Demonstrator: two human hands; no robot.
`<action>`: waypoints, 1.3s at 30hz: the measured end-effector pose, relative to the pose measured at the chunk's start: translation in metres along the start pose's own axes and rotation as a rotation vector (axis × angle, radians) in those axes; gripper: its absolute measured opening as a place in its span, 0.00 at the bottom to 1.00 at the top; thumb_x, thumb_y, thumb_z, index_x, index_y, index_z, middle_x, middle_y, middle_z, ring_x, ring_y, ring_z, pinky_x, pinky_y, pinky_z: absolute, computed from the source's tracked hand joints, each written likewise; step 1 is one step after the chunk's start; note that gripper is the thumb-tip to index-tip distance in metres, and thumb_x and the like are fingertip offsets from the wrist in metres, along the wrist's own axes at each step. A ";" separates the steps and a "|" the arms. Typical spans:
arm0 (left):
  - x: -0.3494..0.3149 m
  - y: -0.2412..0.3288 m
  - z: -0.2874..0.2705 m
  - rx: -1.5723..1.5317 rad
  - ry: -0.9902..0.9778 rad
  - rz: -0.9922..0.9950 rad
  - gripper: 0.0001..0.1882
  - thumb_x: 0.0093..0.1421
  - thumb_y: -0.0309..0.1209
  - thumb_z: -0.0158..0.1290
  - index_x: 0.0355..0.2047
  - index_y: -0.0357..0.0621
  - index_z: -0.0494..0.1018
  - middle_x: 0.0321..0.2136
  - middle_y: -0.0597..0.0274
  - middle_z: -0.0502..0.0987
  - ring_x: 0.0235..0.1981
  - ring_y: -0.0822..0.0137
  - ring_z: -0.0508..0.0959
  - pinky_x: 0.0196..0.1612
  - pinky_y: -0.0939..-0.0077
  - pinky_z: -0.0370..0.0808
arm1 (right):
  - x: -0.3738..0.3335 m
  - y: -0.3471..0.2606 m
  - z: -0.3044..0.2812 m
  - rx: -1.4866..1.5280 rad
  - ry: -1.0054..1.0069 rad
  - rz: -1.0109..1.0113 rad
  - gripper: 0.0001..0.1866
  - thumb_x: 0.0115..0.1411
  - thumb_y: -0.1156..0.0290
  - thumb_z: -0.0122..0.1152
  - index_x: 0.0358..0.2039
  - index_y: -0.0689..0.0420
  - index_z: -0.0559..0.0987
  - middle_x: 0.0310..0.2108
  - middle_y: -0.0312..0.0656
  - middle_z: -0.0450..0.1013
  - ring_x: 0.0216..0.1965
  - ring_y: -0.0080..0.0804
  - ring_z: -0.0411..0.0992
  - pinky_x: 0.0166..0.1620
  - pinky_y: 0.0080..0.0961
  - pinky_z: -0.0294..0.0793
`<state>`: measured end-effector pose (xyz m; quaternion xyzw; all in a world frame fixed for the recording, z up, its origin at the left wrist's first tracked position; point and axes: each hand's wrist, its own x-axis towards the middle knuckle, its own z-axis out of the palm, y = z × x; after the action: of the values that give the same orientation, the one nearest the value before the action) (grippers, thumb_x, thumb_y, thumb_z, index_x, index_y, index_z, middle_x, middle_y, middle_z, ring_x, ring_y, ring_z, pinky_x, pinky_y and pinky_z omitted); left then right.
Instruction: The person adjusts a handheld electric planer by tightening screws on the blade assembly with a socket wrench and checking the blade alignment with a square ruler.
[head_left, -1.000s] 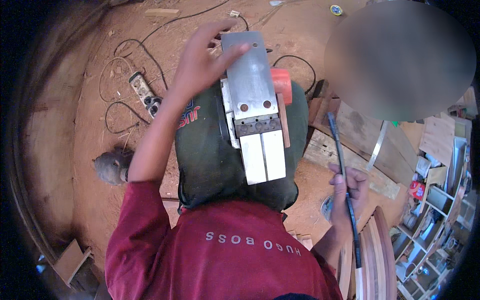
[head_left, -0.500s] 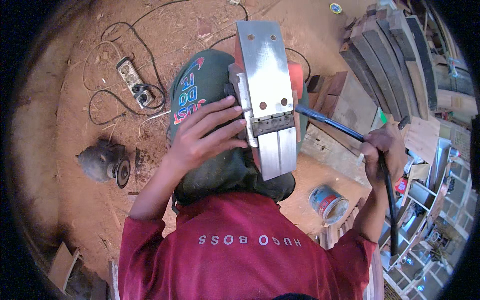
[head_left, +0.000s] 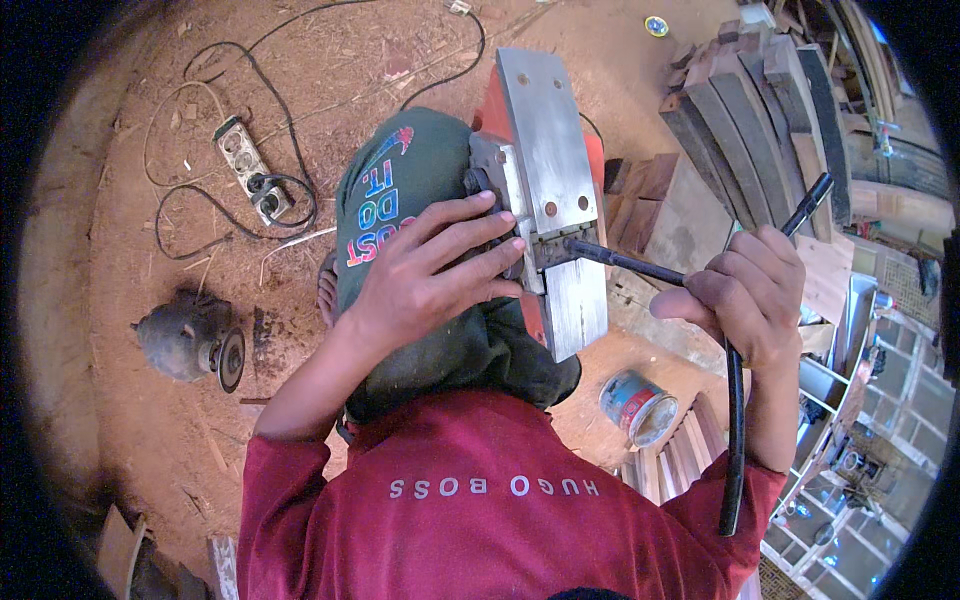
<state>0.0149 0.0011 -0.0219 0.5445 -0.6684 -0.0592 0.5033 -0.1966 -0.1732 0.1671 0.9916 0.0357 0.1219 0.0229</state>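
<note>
left hand: grip kinda spread, against planer | right hand: grip wrapped round black tool, tip at planer's cutter

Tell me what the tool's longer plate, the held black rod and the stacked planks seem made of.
Longer plate: metal, smooth, with a grey sheen. Black rod: probably metal, dark, faintly glinting. Stacked planks: likely wood, unpolished, dull greyish faces.
</note>
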 end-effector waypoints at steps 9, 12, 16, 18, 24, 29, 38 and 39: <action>-0.001 0.002 -0.001 0.000 0.007 0.015 0.25 0.47 0.37 0.71 0.46 0.45 0.81 0.49 0.61 0.80 0.55 0.53 0.78 0.53 0.62 0.80 | 0.013 0.015 0.001 0.066 -0.058 -0.051 0.22 0.38 0.57 0.80 0.22 0.52 0.74 0.19 0.32 0.67 0.21 0.31 0.65 0.26 0.30 0.61; -0.003 0.000 -0.002 -0.018 -0.034 0.005 0.26 0.49 0.39 0.70 0.49 0.47 0.81 0.52 0.60 0.78 0.57 0.53 0.76 0.56 0.61 0.78 | 0.014 0.023 0.006 0.098 -0.028 -0.068 0.22 0.39 0.57 0.79 0.25 0.53 0.74 0.21 0.33 0.69 0.24 0.34 0.69 0.32 0.35 0.69; 0.014 -0.007 -0.014 0.058 -0.166 -0.028 0.41 0.45 0.54 0.70 0.58 0.53 0.76 0.62 0.55 0.70 0.66 0.47 0.68 0.65 0.47 0.67 | 0.001 0.027 0.022 0.146 0.077 -0.084 0.24 0.42 0.56 0.77 0.28 0.51 0.70 0.24 0.35 0.72 0.28 0.39 0.73 0.39 0.41 0.74; 0.034 -0.018 -0.022 0.181 -0.295 0.039 0.54 0.38 0.70 0.64 0.64 0.58 0.70 0.67 0.54 0.64 0.71 0.46 0.60 0.71 0.37 0.52 | -0.008 0.028 0.023 0.162 0.096 -0.094 0.24 0.43 0.56 0.76 0.28 0.51 0.69 0.25 0.35 0.73 0.29 0.40 0.73 0.39 0.42 0.74; 0.104 -0.072 -0.029 0.215 -0.436 0.484 0.58 0.32 0.75 0.61 0.62 0.57 0.72 0.68 0.55 0.65 0.71 0.46 0.60 0.72 0.37 0.50 | -0.015 0.025 0.029 0.108 0.112 -0.150 0.23 0.44 0.55 0.73 0.26 0.50 0.66 0.27 0.38 0.74 0.32 0.43 0.74 0.39 0.43 0.76; 0.155 -0.086 -0.006 0.204 -0.503 0.889 0.54 0.39 0.79 0.56 0.51 0.43 0.75 0.52 0.48 0.76 0.59 0.45 0.73 0.70 0.46 0.59 | -0.010 0.015 0.030 0.049 0.163 -0.092 0.16 0.57 0.77 0.67 0.27 0.55 0.65 0.25 0.41 0.73 0.28 0.43 0.74 0.37 0.46 0.78; 0.162 -0.093 0.013 0.049 -0.482 0.880 0.48 0.45 0.77 0.55 0.41 0.41 0.78 0.38 0.51 0.78 0.45 0.49 0.78 0.53 0.54 0.71 | -0.005 0.014 0.022 0.028 0.091 -0.086 0.15 0.50 0.83 0.66 0.28 0.57 0.66 0.25 0.40 0.73 0.27 0.42 0.73 0.37 0.44 0.79; 0.163 -0.092 0.012 0.050 -0.483 0.882 0.48 0.45 0.77 0.55 0.41 0.41 0.78 0.38 0.51 0.78 0.45 0.49 0.78 0.53 0.54 0.71 | -0.004 0.014 0.023 0.025 0.093 -0.086 0.15 0.50 0.83 0.66 0.28 0.57 0.66 0.25 0.40 0.73 0.27 0.42 0.73 0.37 0.44 0.79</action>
<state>0.0841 -0.1700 0.0137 0.1927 -0.9335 0.0510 0.2980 -0.1936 -0.1879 0.1445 0.9827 0.0806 0.1661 0.0138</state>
